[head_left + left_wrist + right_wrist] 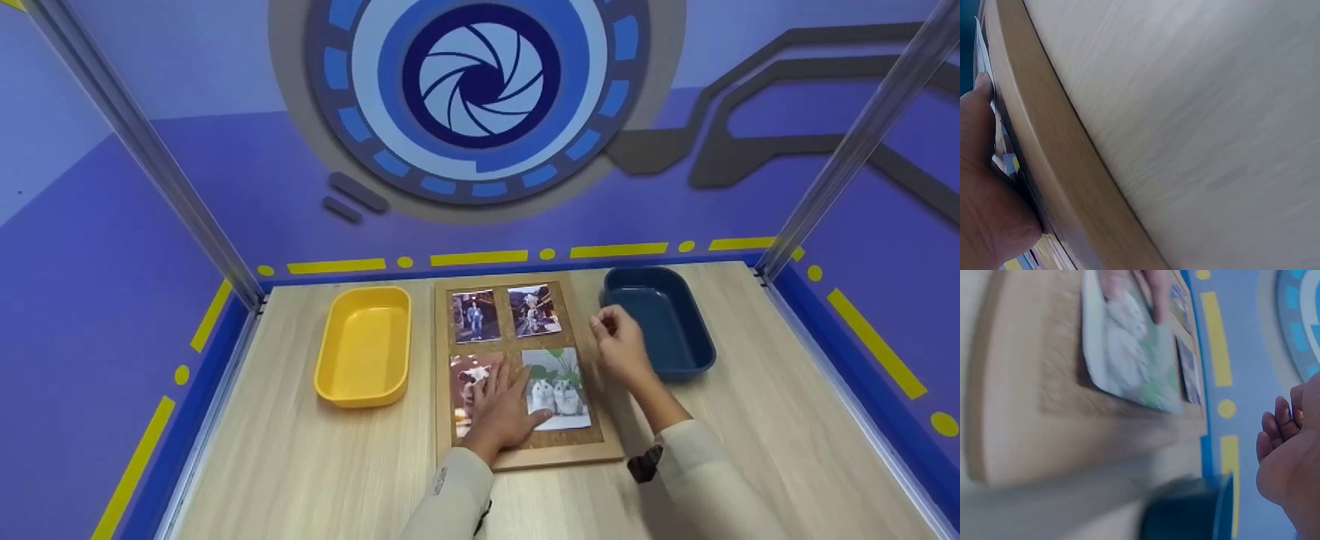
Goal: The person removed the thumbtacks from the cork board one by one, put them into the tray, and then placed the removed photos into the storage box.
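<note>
A wood-framed cork board (514, 454) bears several photos. My left hand (501, 409) lies on it with fingers spread, across the dog photo (463, 386) and the left side of the photo of two white hamsters (559, 382); its thumb touches the hamster photo. The hand partly hides the dog photo. In the right wrist view the hamster photo's edge stands off the cork. My right hand (624, 351) is raised between the board and the dark blue tray (694, 330). Its fingers are curled, with thumb and index tips close together; whether something small sits between them cannot be made out.
Two photos of people, left (474, 316) and right (534, 310), are on the board's upper half. A yellow tray (325, 375) stands to the board's left. Purple panels (225, 180) and metal posts (161, 169) enclose the light wood table (300, 465).
</note>
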`<state>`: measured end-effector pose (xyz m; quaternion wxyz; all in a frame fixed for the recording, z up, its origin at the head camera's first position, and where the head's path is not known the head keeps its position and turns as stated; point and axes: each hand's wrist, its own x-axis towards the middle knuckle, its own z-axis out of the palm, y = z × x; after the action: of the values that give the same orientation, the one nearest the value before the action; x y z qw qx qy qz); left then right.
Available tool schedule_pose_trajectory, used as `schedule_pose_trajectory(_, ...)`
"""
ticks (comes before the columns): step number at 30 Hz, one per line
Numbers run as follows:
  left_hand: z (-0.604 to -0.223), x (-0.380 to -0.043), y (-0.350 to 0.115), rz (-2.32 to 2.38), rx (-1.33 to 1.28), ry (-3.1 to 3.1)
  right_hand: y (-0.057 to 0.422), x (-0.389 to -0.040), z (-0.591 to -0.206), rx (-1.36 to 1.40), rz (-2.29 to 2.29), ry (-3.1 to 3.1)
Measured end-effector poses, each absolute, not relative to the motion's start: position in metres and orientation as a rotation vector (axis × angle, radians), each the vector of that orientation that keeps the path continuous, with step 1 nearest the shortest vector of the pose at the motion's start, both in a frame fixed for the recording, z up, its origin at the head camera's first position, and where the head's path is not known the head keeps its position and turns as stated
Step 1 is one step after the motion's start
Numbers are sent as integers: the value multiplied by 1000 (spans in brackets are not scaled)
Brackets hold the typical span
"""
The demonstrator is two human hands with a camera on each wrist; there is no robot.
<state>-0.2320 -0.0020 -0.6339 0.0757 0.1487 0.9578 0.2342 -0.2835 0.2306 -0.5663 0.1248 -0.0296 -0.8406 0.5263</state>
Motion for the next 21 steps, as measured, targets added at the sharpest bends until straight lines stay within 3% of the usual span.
schedule_pose_trajectory(21, -634, -231, -3, 715, 443, 2840, 339, -285, -575, -212, 1055, -2812)
